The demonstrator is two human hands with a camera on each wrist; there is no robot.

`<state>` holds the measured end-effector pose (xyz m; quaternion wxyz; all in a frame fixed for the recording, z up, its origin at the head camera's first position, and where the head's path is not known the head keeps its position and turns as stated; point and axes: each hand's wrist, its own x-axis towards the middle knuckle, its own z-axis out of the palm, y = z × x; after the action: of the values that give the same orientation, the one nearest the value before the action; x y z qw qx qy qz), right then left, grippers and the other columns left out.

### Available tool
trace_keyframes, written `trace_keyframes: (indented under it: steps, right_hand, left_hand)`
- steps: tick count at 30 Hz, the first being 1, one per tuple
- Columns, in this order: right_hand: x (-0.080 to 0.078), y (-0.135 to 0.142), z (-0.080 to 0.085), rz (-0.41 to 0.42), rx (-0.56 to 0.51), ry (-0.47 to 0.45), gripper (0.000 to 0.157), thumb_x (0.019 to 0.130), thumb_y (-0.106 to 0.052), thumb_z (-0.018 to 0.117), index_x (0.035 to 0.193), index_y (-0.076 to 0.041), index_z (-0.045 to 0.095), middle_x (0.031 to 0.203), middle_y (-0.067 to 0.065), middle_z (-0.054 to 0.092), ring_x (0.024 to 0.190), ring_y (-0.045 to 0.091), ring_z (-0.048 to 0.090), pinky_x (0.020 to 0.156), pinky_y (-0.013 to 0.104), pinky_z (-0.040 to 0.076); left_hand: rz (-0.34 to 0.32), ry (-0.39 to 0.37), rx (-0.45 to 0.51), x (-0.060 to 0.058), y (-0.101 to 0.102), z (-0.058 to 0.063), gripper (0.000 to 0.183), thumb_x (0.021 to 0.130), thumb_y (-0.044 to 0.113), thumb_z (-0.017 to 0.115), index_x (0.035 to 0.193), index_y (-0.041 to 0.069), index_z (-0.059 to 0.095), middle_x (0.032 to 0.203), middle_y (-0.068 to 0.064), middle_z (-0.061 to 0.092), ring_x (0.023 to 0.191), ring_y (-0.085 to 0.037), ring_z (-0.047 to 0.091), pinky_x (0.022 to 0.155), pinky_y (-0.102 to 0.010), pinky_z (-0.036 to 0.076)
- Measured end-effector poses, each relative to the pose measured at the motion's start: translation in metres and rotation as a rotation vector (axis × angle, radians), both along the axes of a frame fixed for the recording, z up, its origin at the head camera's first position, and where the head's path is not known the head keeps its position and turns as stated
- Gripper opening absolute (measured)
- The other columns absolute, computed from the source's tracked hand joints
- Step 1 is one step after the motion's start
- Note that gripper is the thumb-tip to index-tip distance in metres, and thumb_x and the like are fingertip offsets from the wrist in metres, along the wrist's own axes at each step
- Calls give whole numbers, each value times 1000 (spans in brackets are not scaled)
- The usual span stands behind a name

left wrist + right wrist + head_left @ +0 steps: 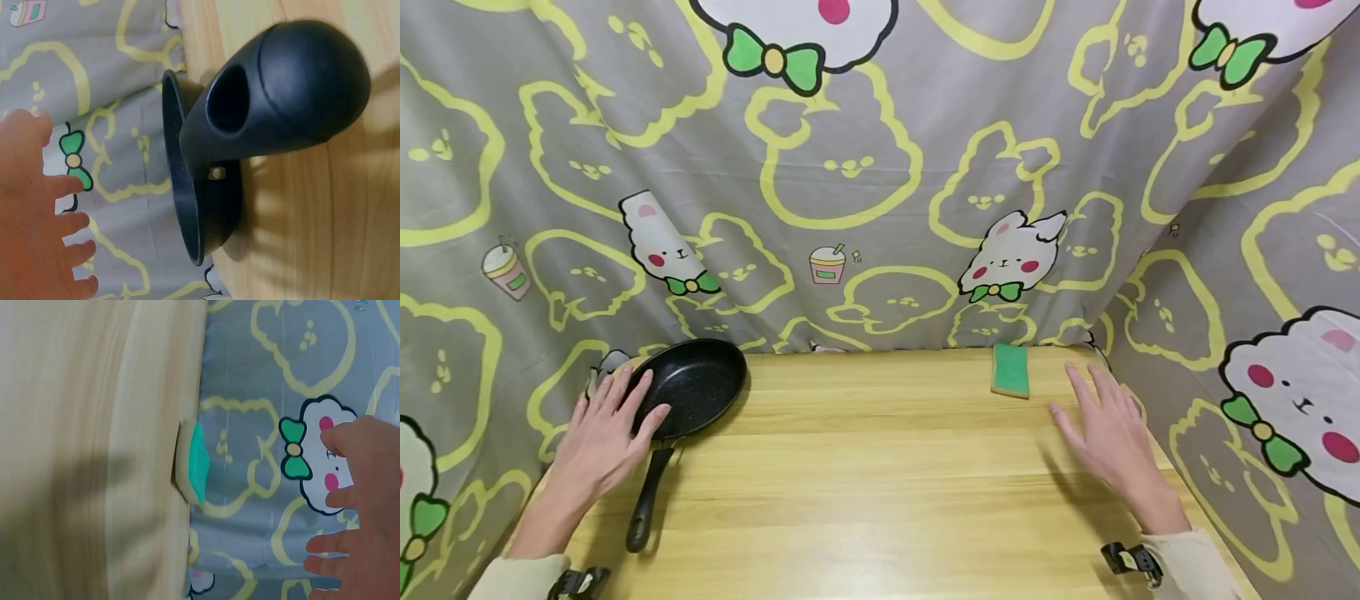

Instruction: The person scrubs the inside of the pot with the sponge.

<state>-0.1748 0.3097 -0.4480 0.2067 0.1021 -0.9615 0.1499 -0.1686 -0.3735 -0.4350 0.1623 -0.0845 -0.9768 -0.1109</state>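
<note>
A black frying pan (700,392) lies at the left back of the wooden table, its handle (647,504) pointing toward the person. Over the pan's left side, the left hand (602,433) is spread with fingers apart and holds nothing. In the left wrist view the pan's handle (275,94) looms close, and a gap shows between it and the left hand (44,219). A green-topped sponge (1011,372) with a tan underside lies near the back edge. To its right hovers the right hand (1108,437), fingers spread and holding nothing. The right wrist view also shows the sponge (194,464) apart from the right hand (356,512).
A grey curtain (910,250) with yellow outlines and cartoon animals hangs behind the table and along both sides. The light wooden tabletop (865,475) stretches between pan and sponge. Black straps (1133,562) circle the wrists.
</note>
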Motion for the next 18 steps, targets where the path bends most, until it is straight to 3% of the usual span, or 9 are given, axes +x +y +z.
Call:
trace_keyframes:
  steps: [7, 11, 18]
  right_hand:
    - [10, -27, -3, 28, -111, 20, 67, 104, -35, 59, 159, -8, 33, 152, 35, 36, 131, 59, 38, 103, 78, 31]
    - [13, -42, -6, 45, -176, 32, 67, 103, -33, 62, 159, -9, 34, 151, 33, 39, 131, 55, 40, 102, 76, 35]
    - [18, -73, -13, 92, -320, -17, 67, 103, -33, 63, 159, -10, 35, 153, 26, 41, 137, 47, 39, 105, 74, 37]
  left_hand:
    - [-6, -7, 37, 11, 2, -2, 67, 110, 41, 44, 164, 9, 22, 165, -29, 19, 152, -49, 9, 118, -73, 7]
    - [-6, -33, 112, 19, 3, -3, 68, 110, 40, 45, 165, 11, 17, 166, -27, 16, 149, -54, 15, 118, -72, 12]
    - [40, -102, 237, 34, 7, -13, 67, 110, 39, 44, 165, 11, 18, 165, -30, 17, 141, -62, 22, 103, -81, 24]
